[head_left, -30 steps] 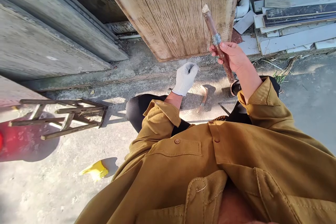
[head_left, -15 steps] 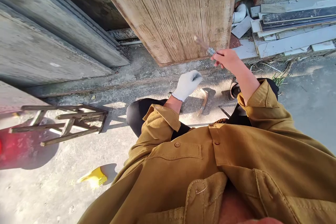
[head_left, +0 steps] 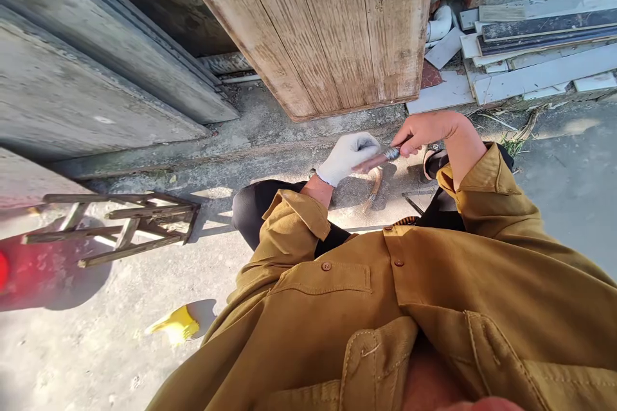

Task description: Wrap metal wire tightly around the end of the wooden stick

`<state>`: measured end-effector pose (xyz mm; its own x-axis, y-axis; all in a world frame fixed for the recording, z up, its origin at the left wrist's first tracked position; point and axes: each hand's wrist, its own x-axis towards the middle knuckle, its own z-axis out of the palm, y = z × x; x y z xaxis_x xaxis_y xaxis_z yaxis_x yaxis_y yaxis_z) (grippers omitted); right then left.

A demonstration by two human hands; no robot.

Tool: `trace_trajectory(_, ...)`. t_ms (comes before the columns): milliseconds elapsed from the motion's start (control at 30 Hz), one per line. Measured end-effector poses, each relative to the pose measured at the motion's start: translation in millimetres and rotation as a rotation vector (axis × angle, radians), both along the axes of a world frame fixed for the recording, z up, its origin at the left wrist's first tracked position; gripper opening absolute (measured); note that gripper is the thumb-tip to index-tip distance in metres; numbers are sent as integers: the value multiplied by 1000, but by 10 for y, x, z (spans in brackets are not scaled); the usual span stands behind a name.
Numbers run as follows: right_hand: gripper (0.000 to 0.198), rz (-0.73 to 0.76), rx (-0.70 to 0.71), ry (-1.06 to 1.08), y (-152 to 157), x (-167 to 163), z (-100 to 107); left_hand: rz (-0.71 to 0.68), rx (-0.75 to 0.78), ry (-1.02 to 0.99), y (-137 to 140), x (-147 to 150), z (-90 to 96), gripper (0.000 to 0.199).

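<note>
My right hand [head_left: 424, 131] is bare and closed around a slim, brush-like tool [head_left: 378, 159] with a silvery ringed collar and a brownish end. That end points left, reaching the fingers of my left hand [head_left: 347, 157]. A white glove covers my left hand, and its fingers are curled closed. Whether anything sits inside the curled glove is hidden. A worn wooden panel [head_left: 332, 32] with vertical grooves stands in front of both hands, apart from them. On the ground below my hands lies a curved tan piece [head_left: 372, 191].
At the left stands a wooden stool-like frame [head_left: 130, 231], beside a blurred red object [head_left: 48, 270]. A yellow object [head_left: 177, 324] lies on the concrete. Stacked boards [head_left: 544, 58] and a white pipe [head_left: 439, 24] are at the right. Large grey slabs [head_left: 96, 77] lean at the left.
My right hand has turned and moved down, bringing the tool's brownish end from over the panel to the gloved fingers. My left hand has barely moved.
</note>
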<state>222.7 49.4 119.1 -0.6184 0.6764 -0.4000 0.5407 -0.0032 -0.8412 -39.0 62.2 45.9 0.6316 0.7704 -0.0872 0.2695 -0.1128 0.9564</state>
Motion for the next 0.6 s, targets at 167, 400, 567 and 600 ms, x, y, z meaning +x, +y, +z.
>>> trace_trajectory(167,46,-398,-13,325,-3,-105,12,92,-253,-302,-88,125,-59,44)
trace_trajectory(400,30,-673,291,-301,116,-120,-113,-110,-56,103,-71,33,92,23)
trace_trajectory(567,24,-42,103,-800,103,-235,-140,-233,132,211,54,-100,133,28)
trace_trajectory(600,23,110,0,-769,89,-263,-142,-238,153,212,77,-112,113,27)
